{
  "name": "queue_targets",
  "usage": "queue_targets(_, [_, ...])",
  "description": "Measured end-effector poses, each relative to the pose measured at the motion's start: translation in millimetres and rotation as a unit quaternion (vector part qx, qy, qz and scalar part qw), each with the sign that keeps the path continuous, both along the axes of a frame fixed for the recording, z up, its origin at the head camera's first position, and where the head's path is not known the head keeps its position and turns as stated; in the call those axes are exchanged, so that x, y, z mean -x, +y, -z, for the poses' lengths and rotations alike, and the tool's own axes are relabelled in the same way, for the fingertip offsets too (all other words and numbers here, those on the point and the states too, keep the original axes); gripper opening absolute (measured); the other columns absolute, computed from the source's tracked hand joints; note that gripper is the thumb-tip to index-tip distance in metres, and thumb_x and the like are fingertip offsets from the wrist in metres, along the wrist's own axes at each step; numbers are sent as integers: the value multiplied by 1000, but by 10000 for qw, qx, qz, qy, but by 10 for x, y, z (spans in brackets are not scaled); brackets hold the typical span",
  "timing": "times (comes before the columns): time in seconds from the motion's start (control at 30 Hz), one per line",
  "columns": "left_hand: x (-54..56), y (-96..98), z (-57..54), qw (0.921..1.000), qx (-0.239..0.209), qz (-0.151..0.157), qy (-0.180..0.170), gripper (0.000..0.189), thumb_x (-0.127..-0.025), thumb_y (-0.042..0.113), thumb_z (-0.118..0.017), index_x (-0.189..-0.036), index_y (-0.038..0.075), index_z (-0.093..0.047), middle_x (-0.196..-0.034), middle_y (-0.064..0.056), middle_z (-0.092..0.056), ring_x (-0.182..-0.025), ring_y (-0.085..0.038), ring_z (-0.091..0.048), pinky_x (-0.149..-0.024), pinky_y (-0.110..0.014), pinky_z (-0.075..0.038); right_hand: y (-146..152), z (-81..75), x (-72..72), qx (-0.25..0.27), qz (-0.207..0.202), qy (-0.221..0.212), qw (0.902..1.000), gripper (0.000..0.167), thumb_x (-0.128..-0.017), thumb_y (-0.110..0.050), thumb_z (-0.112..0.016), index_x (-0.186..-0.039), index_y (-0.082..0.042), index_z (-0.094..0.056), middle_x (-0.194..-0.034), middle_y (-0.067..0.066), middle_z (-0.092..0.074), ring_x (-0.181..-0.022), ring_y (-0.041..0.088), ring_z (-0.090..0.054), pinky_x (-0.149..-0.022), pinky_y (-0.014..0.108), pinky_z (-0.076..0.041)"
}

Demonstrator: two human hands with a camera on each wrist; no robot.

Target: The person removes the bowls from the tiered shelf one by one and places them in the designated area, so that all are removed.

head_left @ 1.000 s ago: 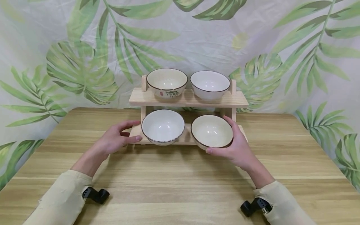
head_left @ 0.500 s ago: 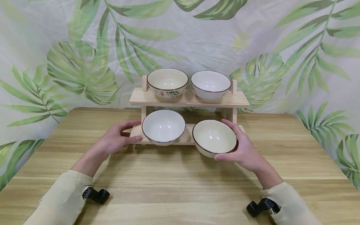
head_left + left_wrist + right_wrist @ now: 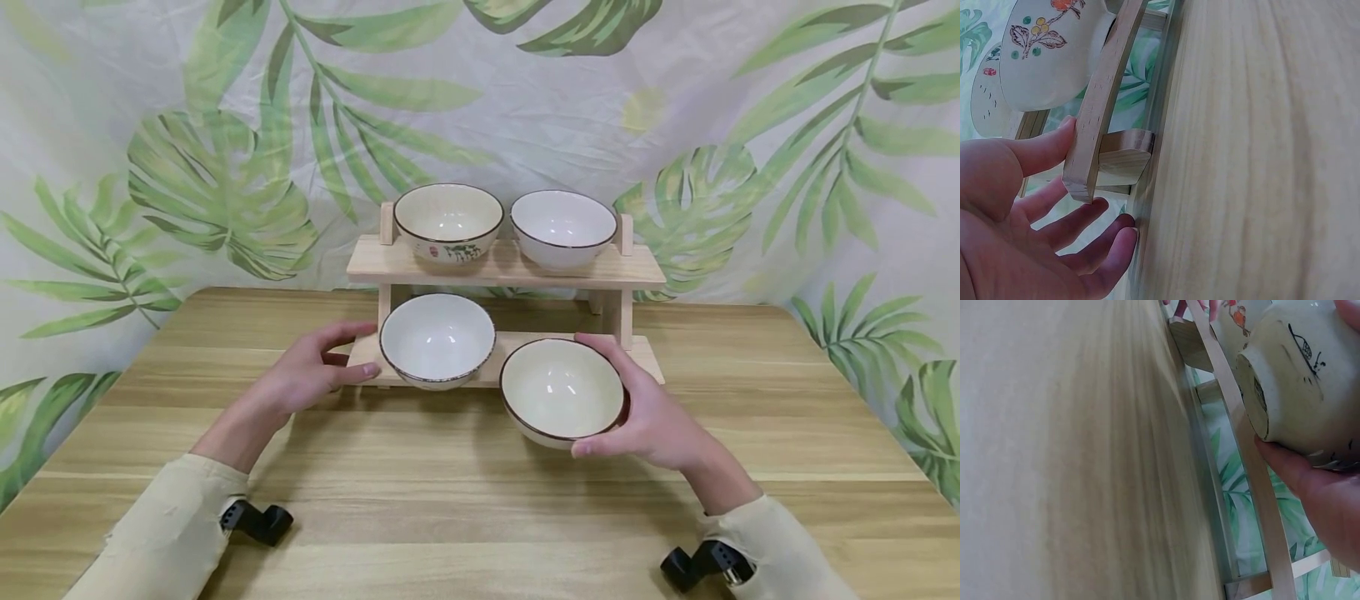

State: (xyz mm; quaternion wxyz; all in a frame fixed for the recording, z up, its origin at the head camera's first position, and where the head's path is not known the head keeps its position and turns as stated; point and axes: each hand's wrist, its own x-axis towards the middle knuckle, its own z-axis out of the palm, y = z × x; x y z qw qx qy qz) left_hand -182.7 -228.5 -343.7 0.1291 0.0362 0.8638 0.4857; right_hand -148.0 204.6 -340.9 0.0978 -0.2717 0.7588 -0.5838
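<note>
Holding a round, dark-rimmed cream ceramic bowl (image 3: 561, 390), the right hand (image 3: 651, 417) hovers near a two-tier pale wooden rack (image 3: 504, 270), gripped by the left hand (image 3: 307, 371).

There were four bowls: an upper cream bowl (image 3: 448, 217), a held cream bowl (image 3: 561, 387), an upper white bowl (image 3: 564, 225) and a lower white bowl (image 3: 437, 337). One wooden rack (image 3: 622, 317) had two shelves (image 3: 498, 268). Two grips showed, one left grip (image 3: 311, 367) and one right grip (image 3: 648, 417), with two sleeves (image 3: 161, 525), two black wrist devices (image 3: 257, 522), one tabletop (image 3: 420, 533) and one backdrop (image 3: 562, 117).
</note>
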Motion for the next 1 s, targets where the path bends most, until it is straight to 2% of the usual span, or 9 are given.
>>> queue_targets(0.17, [9, 4, 0, 10000, 11, -6, -13, 78, -97, 33, -80, -163, 17, -42, -163, -22, -42, -140, -42, -52, -89, -33, -52, -29, 36, -26, 126, -311, -181, 9993, 117, -71, 1, -96, -164, -8, -26, -157, 21, -41, -132, 31, -57, -99, 32, -59])
queue_targets(0.4, [6, -1, 4, 10000, 4, 24, 23, 78, -97, 33, -79, -163, 16, -42, -162, -22, -43, -138, -42, -54, -89, -33, -52, -116, 79, -59, 106, -635, -312, 9974, 119, -70, -1, -96, -164, -4, -24, -155, 25, -44, -131, 37, -59, -102, 32, -57])
queue_targets(0.67, [5, -13, 15, 10000, 2, 26, 66, 78, -97, 33, -80, -163, 16, -43, -161, -22, -45, -137, -42, -56, -89, -33, -52, -248, 124, -121, 90, -833, -466, 9954, 119, -70, -2, -96, -164, -4, -24, -153, 24, -47, -133, 43, -56, -103, 31, -56])
queue_targets(1.0, [11, -7, 18, 10000, 25, 27, 57, 79, -97, 35, -80, -164, 17, -42, -163, -22, -42, -138, -42, -54, -90, -33, -52, -441, 183, -211, 68, -890, -708, 9935, 119, -69, -5, -98, -164, -8, -25, -153, 18, -50, -134, 37, -58, -106, 30, -54])
